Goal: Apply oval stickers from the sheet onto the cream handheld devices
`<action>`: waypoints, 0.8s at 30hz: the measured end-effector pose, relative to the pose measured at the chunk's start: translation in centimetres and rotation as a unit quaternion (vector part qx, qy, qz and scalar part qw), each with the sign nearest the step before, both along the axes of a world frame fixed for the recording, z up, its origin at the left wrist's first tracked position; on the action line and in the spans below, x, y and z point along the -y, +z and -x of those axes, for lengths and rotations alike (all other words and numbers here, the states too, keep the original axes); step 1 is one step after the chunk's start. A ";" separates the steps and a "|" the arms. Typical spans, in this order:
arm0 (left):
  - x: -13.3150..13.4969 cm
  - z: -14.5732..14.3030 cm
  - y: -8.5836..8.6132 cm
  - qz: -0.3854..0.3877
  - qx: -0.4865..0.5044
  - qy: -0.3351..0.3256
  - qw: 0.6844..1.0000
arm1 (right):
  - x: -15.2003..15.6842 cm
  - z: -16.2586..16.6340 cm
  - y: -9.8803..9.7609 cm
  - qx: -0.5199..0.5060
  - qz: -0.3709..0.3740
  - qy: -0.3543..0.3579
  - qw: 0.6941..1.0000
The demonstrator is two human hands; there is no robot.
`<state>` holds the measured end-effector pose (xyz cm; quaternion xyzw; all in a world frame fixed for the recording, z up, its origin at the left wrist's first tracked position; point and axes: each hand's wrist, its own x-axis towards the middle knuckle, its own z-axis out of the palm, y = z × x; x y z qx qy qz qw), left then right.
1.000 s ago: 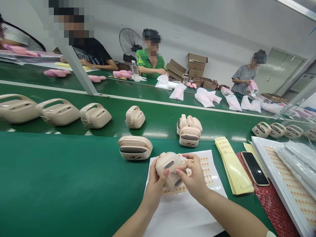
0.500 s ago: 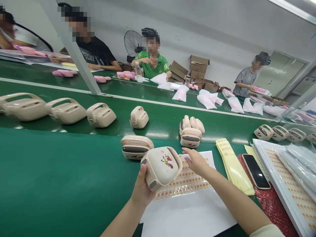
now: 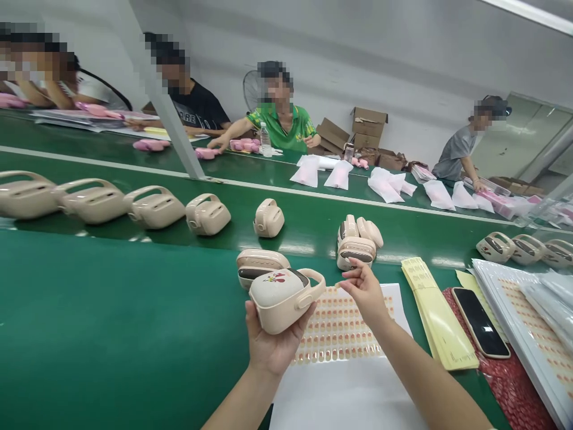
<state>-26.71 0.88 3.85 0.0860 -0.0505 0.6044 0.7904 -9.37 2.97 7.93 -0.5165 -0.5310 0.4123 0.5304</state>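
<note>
My left hand [image 3: 275, 346] cups a beige handled device [image 3: 275, 307] from below, its fingers and thumb around the body. The device is tilted, with a red floral print on its pale face and its handle toward the right. Just right of it, my right hand [image 3: 364, 292] pinches a small sticker [image 3: 339, 285] between thumb and forefinger, above a sheet of orange oval stickers [image 3: 340, 334]. Another beige device [image 3: 257, 263] lies right behind the held one. A small cluster of the same devices [image 3: 356, 248] sits beyond my right fingertips.
More beige devices [image 3: 154, 209] line the green belt at left and right. Yellow sticker strips [image 3: 441, 319], a phone [image 3: 481, 322] on red bubble wrap [image 3: 514, 382] and stacked sheets [image 3: 514, 322] lie at right. Co-workers sit across the belt, near white pouches [image 3: 338, 175].
My left hand has turned the device so its handle side faces me more. My right hand has drawn its fingertips together, with a sticker between them. The view has swung slightly left.
</note>
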 end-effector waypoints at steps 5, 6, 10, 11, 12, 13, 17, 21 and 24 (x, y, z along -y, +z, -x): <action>0.5 -0.5 0.5 0.001 0.024 0.002 1.000 | 2.9 4.2 1.8 -0.195 -0.014 0.021 0.980; 0.6 -0.6 0.6 -0.005 0.023 0.002 1.000 | 3.1 5.0 1.6 -0.208 -0.015 0.009 0.978; 0.8 -0.8 1.0 -0.021 0.020 -0.010 1.000 | 3.2 6.9 0.5 -0.215 -0.025 -0.020 0.976; 0.9 -0.9 1.0 -0.022 0.021 -0.010 0.999 | 3.2 6.9 0.4 -0.210 -0.026 -0.017 0.977; 0.9 -0.9 1.0 -0.022 0.022 -0.008 0.999 | 3.1 6.8 0.4 -0.206 -0.025 -0.008 0.978; 0.9 -0.9 1.0 -0.020 0.022 -0.006 1.000 | 3.0 6.6 0.5 -0.200 -0.022 0.004 0.979; 1.0 -1.0 1.0 0.003 0.024 -0.007 1.000 | 2.8 5.8 1.1 -0.178 -0.019 0.035 0.983; 1.0 -1.1 0.8 0.003 0.026 -0.015 1.000 | 2.9 5.5 1.3 -0.145 -0.023 0.033 0.989; 1.1 -1.1 0.6 -0.002 0.031 -0.023 0.999 | 3.0 5.3 1.4 -0.111 -0.022 0.039 0.993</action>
